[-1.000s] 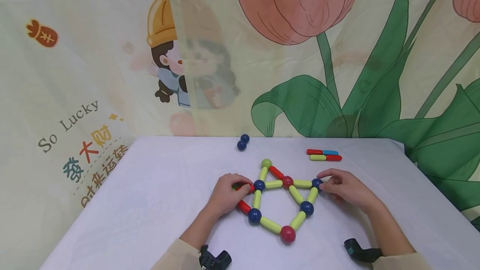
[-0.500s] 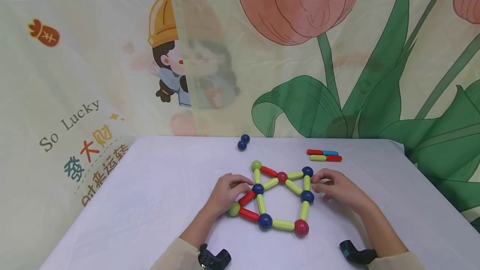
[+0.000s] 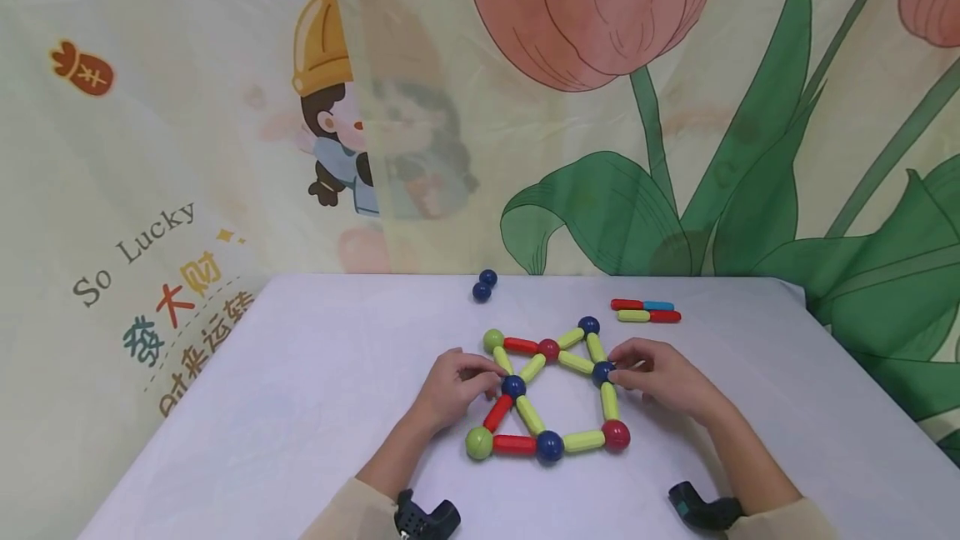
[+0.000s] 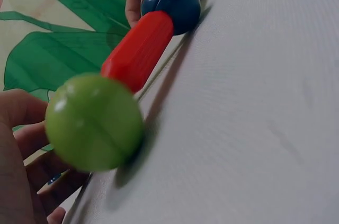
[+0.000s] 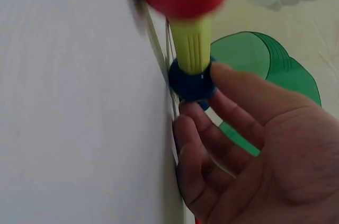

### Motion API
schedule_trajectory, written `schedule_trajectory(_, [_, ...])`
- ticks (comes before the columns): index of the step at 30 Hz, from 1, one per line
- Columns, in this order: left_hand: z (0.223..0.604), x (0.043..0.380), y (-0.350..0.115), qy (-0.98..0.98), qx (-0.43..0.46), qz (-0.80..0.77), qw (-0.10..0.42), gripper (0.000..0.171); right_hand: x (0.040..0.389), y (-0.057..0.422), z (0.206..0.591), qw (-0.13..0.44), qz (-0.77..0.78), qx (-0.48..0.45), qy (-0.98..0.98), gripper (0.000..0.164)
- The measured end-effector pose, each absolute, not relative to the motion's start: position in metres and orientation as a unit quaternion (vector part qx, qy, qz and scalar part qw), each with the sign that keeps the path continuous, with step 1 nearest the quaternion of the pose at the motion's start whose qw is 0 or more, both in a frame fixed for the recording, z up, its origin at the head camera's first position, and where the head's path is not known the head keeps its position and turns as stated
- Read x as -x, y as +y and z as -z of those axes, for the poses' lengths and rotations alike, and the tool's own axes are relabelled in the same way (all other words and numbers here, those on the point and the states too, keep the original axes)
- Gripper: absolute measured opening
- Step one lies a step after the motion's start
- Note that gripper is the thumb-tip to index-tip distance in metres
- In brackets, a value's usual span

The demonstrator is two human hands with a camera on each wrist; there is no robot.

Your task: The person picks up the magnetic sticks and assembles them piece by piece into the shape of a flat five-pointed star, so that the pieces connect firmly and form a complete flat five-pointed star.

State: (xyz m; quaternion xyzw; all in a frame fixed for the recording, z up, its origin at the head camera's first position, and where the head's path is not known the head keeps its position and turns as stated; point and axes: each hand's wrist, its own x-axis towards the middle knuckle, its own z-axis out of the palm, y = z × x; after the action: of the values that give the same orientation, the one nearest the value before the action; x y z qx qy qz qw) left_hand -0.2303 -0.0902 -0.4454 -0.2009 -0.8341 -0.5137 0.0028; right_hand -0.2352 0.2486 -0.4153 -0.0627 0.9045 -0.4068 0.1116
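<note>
Visibly | backdrop (image 3: 420, 132): "So Lucky" | right fingers (image 3: 636, 348) pinching blue ball (image 3: 603, 372) | left fingers (image 3: 480, 360) parted

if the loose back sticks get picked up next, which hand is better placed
Probably the right hand: the loose sticks lie just beyond it; the left hand is farther, left of the structure.

Soft shadows, dim, slightly blurry wrist views

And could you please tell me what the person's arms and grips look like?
The left sleeve and right sleeve are plain beige. Near their ends sit a black left device and a black right device, both bent in shape. The left grip and right grip wear no gloves.
</note>
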Motion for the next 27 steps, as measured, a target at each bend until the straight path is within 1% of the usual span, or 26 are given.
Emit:
schedule_trajectory(4, [0.446, 0.230, -0.089, -0.833, 0.197, 0.516, 0.008, 0.022, 0.238, 0.244, 0.418, 0.097, 0.401, 0.054, 0.909, 0.039])
schedule_trajectory(8, [0.445, 0.229, -0.087, -0.841, 0.191, 0.505, 0.032, 0.020, 0.242, 0.239, 0.419, 0.090, 0.402, 0.049, 0.910, 0.038])
schedule_trajectory(10, [0.445, 0.229, -0.086, -0.851, 0.183, 0.488, 0.065, 0.018, 0.244, 0.236, 0.418, 0.087, 0.403, 0.048, 0.910, 0.039])
schedule_trajectory(13, [0.444, 0.231, -0.086, -0.862, 0.149, 0.465, 0.136, 0.017, 0.248, 0.230, 0.416, 0.085, 0.405, 0.051, 0.909, 0.041])
schedule_trajectory(15, [0.445, 0.232, -0.086, -0.865, 0.123, 0.453, 0.176, 0.019, 0.252, 0.227, 0.416, 0.083, 0.408, 0.050, 0.908, 0.041])
schedule_trajectory(16, [0.445, 0.233, -0.087, -0.865, 0.113, 0.453, 0.186, 0.022, 0.255, 0.225, 0.416, 0.083, 0.410, 0.048, 0.907, 0.041])
schedule_trajectory(18, [0.446, 0.235, -0.087, -0.866, 0.102, 0.454, 0.184, 0.031, 0.258, 0.221, 0.417, 0.083, 0.412, 0.049, 0.906, 0.041])
schedule_trajectory(22, [0.447, 0.237, -0.088, -0.871, 0.101, 0.459, 0.146, 0.044, 0.263, 0.216, 0.417, 0.082, 0.416, 0.048, 0.904, 0.042])
schedule_trajectory(24, [0.447, 0.236, -0.087, -0.871, 0.100, 0.463, 0.133, 0.043, 0.264, 0.213, 0.418, 0.082, 0.420, 0.047, 0.902, 0.042])
schedule_trajectory(27, [0.447, 0.235, -0.086, -0.865, 0.099, 0.476, 0.126, 0.037, 0.265, 0.212, 0.419, 0.083, 0.425, 0.052, 0.900, 0.041])
